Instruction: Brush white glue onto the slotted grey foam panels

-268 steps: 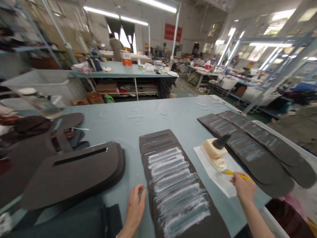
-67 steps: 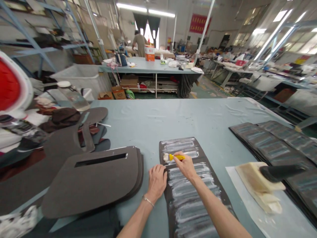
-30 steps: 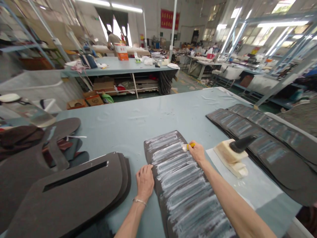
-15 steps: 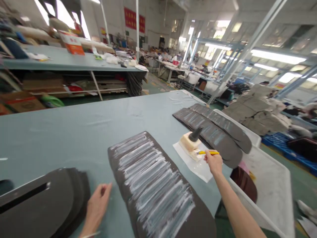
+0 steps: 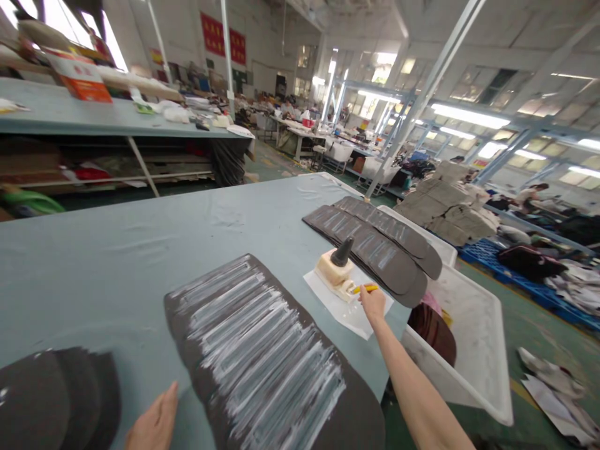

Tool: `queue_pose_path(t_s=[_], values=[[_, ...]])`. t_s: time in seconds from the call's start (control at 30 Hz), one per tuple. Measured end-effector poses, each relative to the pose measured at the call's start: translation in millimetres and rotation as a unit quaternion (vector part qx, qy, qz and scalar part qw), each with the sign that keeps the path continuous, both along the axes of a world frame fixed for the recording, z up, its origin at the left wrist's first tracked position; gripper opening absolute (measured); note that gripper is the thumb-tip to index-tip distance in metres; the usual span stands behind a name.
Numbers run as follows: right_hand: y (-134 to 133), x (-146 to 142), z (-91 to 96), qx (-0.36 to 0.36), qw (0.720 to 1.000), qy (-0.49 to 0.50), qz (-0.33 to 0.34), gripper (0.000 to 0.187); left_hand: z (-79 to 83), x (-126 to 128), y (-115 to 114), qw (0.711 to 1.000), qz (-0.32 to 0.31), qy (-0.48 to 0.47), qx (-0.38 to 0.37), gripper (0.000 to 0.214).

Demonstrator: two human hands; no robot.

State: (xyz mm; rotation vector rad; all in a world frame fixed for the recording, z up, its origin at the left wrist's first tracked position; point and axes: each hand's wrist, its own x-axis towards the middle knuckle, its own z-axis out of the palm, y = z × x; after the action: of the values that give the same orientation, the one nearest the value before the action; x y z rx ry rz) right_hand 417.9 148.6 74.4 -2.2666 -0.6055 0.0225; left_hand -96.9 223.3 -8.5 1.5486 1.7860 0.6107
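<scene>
On table (image 5: pixel 117 250): right hand (image 5: pixel 372 303) grips yellow brush (image 5: pixel 364 289) at glue pot (image 5: pixel 334 275); left hand (image 5: pixel 152 425) flat, empty; banner (image 5: pixel 224 42) writing unreadable.

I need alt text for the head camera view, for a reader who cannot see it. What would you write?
A right hand holds a yellow brush at a cream container with a dark nozzle, on a white sheet. The left hand rests open on the grey table, beside overlapped dark panels streaked with white paste.
</scene>
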Motion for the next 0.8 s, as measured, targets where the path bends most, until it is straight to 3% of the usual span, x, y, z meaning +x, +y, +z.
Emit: queue_pose_path(t_s=[0.13, 0.23, 0.3, 0.43, 0.6, 0.7, 0.8], values=[[-18.4, -7.8, 9.4, -0.014, 1.0, -0.02, -0.008, 0.033, -8.7, -4.2, -3.4, 0.999, -0.017, 0.021, -0.04, 0.038], [-21.6, -21.7, 17.2, -0.044, 0.998, -0.044, 0.008, 0.033, -2.2, -2.4, -3.3, 1.0, -0.013, 0.011, -0.008, 0.036], [-9.7, -40.5, 19.4, -0.052, 0.997, -0.034, 0.047, 0.033, 2.0, 1.4, 1.7, 1.0, -0.013, -0.018, 0.021, 0.033], [39.8, -116.2, 17.9, -0.004, 0.979, 0.047, 0.199, 0.036, 4.7, 11.8, 16.7, 0.994, -0.018, 0.002, 0.111, 0.027], [106.8, -236.4, 3.1, 0.051, 0.915, 0.131, 0.378, 0.033, 11.6, 27.0, 29.1, 0.982, -0.054, 0.094, 0.152, 0.025], [134.4, -289.3, -12.6, 0.063, 0.888, 0.146, 0.431, 0.027, 15.6, 32.5, 35.4, 0.976, -0.063, 0.125, 0.167, 0.03], [151.5, -323.5, -27.1, 0.064, 0.881, 0.13, 0.45, 0.025, 15.8, 33.4, 41.5, 0.971, -0.064, 0.151, 0.177, 0.03]])
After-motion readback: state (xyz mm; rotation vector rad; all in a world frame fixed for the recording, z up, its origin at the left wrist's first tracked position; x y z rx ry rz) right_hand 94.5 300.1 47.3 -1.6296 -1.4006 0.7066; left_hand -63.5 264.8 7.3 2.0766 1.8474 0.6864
